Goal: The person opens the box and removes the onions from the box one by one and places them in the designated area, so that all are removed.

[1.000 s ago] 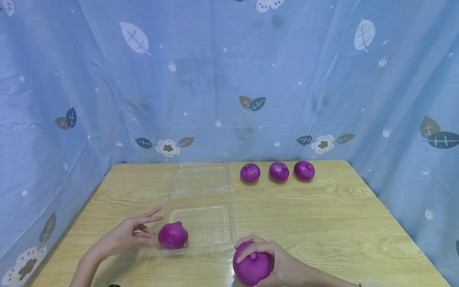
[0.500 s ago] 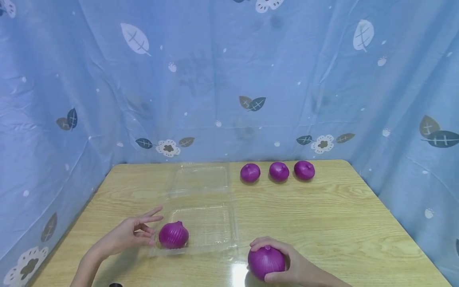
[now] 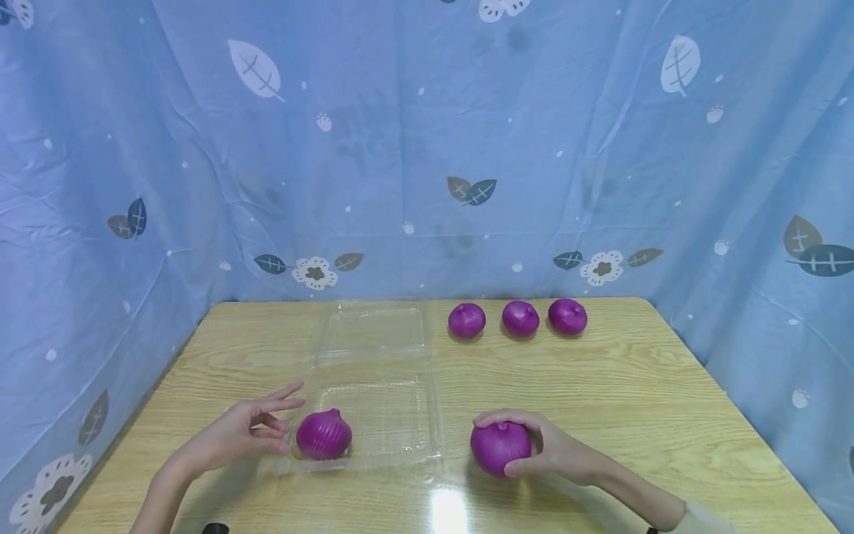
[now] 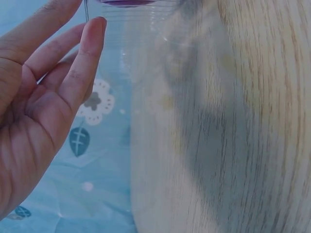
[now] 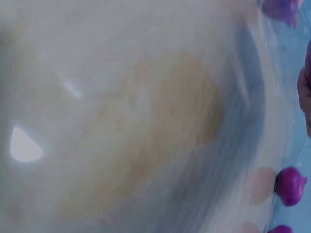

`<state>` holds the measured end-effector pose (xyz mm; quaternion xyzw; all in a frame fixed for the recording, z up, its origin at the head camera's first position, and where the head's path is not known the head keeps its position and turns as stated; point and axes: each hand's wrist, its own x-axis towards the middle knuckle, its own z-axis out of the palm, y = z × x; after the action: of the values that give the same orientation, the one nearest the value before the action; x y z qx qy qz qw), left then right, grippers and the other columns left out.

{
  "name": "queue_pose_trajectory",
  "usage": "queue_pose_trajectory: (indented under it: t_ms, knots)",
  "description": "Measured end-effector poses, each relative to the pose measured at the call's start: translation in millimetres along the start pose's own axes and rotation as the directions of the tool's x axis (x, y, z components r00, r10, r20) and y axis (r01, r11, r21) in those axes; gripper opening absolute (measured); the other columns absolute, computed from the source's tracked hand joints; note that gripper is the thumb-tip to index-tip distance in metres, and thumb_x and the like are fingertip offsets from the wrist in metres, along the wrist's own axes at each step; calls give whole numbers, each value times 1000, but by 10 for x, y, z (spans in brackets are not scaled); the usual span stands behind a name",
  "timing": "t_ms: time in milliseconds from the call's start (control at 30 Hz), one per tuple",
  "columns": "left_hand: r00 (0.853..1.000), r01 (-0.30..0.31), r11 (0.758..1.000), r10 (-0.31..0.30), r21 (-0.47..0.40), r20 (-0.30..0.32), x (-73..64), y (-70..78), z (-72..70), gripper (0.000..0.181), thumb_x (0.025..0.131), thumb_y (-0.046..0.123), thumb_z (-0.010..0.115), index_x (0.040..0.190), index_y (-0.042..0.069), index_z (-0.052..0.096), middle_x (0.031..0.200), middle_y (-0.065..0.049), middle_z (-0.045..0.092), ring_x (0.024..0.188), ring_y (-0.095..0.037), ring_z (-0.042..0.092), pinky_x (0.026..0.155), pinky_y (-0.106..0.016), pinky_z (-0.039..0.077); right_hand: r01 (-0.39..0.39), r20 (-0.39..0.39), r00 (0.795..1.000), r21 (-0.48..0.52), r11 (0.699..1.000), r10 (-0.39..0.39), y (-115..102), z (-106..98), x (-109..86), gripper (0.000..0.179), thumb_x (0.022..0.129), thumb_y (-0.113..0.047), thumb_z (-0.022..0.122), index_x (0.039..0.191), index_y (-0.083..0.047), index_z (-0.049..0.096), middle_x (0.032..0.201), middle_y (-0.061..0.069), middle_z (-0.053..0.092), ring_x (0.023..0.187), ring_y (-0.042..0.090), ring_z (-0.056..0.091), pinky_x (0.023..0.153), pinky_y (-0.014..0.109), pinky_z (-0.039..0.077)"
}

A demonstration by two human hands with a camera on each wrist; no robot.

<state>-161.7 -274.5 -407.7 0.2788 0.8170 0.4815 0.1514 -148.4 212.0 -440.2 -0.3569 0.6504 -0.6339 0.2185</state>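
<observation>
My right hand (image 3: 554,445) holds a purple onion (image 3: 499,449) over the table, right of the clear plastic container (image 3: 437,423). That hand shows only at the right edge of the right wrist view. My left hand (image 3: 243,434) pinches the container's left edge between thumb and a finger, while its other fingers stretch out. Another purple onion (image 3: 324,435) sits in the container's near left corner, close to those fingertips. In the left wrist view the left hand (image 4: 48,92) reaches up to the clear plastic, with a sliver of onion (image 4: 129,2) at the top.
Three more purple onions, the left one (image 3: 467,320), the middle one (image 3: 520,319) and the right one (image 3: 567,317), line the back of the wooden table (image 3: 634,386). The container's lid (image 3: 373,330) lies folded back. A patterned blue curtain (image 3: 400,148) surrounds the table.
My right hand has carried its onion rightward and away from the body, farther from the container. The left hand and the onion in the container have stayed in place.
</observation>
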Motion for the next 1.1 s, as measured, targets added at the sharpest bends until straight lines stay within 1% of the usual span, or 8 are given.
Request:
queue_pose_trajectory:
  t_ms: [133, 233, 267, 600, 833, 1000, 1067, 1100]
  knots:
    - [1000, 3, 1000, -3, -5, -2, -11, 7, 2, 82, 83, 13, 73, 148, -5, 26, 146, -8, 44, 95, -16, 61, 83, -27, 55, -18, -4, 1000, 30, 999, 18, 47, -127, 66, 63, 85, 2, 66, 142, -1, 40, 143, 23, 40, 126, 18, 47, 96, 38, 50]
    - [1000, 7, 1000, -7, -4, -4, -15, 13, 0, 81, 83, 13, 73, 147, -6, 26, 142, -34, 34, 95, -17, 62, 83, -27, 55, -29, -27, 999, 23, 999, 30, 93, -193, 131, 68, 82, 1, 68, 143, -1, 38, 143, 29, 36, 125, 20, 48, 96, 39, 49]
    - [1000, 8, 1000, -8, 0, -4, -19, 13, -1, 82, 83, 13, 73, 147, -6, 26, 141, -36, 33, 94, -17, 62, 83, -26, 55, -37, -34, 999, 20, 999, 38, 109, -214, 156, 69, 81, 1, 69, 143, -1, 39, 143, 30, 36, 125, 20, 49, 97, 38, 49]
    - [1000, 11, 1000, -11, -1, -4, -22, 6, 4, 82, 84, 14, 73, 148, -5, 25, 140, -35, 36, 94, -15, 62, 82, -26, 56, -70, -123, 990, -47, 996, 64, 234, -415, 379, 72, 78, -1, 73, 141, 5, 39, 142, 30, 37, 122, 15, 51, 98, 33, 47]
    - [1000, -9, 999, 9, -36, 7, -9, -15, 14, 77, 85, 11, 71, 146, -8, 28, 143, 26, 38, 98, -15, 61, 85, -27, 54, -131, -216, 970, -100, 986, 107, 278, -593, 496, 73, 78, -3, 76, 141, 3, 39, 138, 21, 46, 116, 19, 55, 89, 35, 53]
    - [1000, -21, 999, 21, -29, -3, -4, -8, 13, 78, 84, 13, 72, 146, -6, 28, 149, -10, 39, 97, -14, 61, 85, -28, 55, -193, -277, 949, -134, 972, 151, 308, -682, 587, 77, 76, -6, 79, 143, -3, 40, 135, 16, 50, 113, 24, 55, 73, 38, 58]
    - [1000, -27, 999, 26, -20, -3, -2, -8, 13, 79, 84, 14, 72, 146, -6, 28, 148, -8, 40, 97, -14, 61, 85, -28, 55, -209, -298, 941, -137, 968, 161, 328, -701, 617, 78, 75, -7, 80, 143, -4, 41, 135, 15, 50, 112, 26, 54, 69, 39, 58]
    - [1000, -27, 999, 27, -23, 0, 0, -9, 13, 77, 84, 14, 72, 146, -7, 30, 149, 1, 39, 96, -14, 61, 85, -28, 55, -217, -308, 936, -133, 967, 168, 336, -706, 627, 78, 75, -7, 81, 142, -4, 41, 134, 15, 50, 110, 27, 54, 64, 40, 58]
